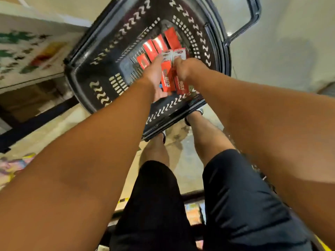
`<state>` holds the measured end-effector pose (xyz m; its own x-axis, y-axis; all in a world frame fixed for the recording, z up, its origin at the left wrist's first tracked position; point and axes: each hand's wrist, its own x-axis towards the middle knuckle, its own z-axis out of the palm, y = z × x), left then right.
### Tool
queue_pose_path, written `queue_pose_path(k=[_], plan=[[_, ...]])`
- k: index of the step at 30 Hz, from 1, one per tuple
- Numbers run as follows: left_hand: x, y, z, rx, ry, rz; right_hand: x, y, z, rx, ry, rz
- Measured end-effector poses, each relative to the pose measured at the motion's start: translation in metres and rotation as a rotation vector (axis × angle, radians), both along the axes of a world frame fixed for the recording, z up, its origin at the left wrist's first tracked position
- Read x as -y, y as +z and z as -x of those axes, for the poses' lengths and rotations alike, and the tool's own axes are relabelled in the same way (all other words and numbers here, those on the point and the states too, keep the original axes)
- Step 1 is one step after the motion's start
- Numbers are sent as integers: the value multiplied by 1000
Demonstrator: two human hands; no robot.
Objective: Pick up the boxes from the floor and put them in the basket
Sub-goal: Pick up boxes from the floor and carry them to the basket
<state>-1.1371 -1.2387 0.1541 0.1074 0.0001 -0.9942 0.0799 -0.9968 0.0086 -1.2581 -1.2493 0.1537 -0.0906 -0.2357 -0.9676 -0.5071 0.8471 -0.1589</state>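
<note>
A black plastic basket [101, 73] with slotted walls stands on the floor in front of my feet. Several red boxes [159, 46] lie side by side on its bottom. Both my arms reach down into it. My left hand [155, 73] grips a red box [166, 77] with white lettering, held upright over the near end of the basket. My right hand [183, 68] is closed on a second red box [181, 86] right beside the first. The two held boxes touch each other, and their white tops show above my fingers.
The basket's black handle [253, 17] sticks out at the far right. A low shelf unit [27, 57] with blurred coloured goods runs along the left. My legs in black shorts [235, 196] stand just behind the basket on the pale concrete floor [281, 51].
</note>
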Motion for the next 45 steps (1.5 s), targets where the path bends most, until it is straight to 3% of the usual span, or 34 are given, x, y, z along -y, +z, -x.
queue_pose_path(k=[4,13,19,25,31,37,45], plan=[[-5,-42,5,8,-41,-2,10,-24,0,91,86,-80],[-29,-26,17,-23,-50,66,-16,-30,26,7,42,19],[-57,59,-17,39,-49,57,-38,47,35,22,82,115],[-107,190,-55,19,-155,182,-78,161,68,72,297,172],[-179,290,-88,47,-194,236,-133,245,116,-83,442,169],[-252,368,-125,150,-76,350,-167,304,132,-117,526,232],[-374,448,-157,281,195,408,-156,354,90,-45,814,334]])
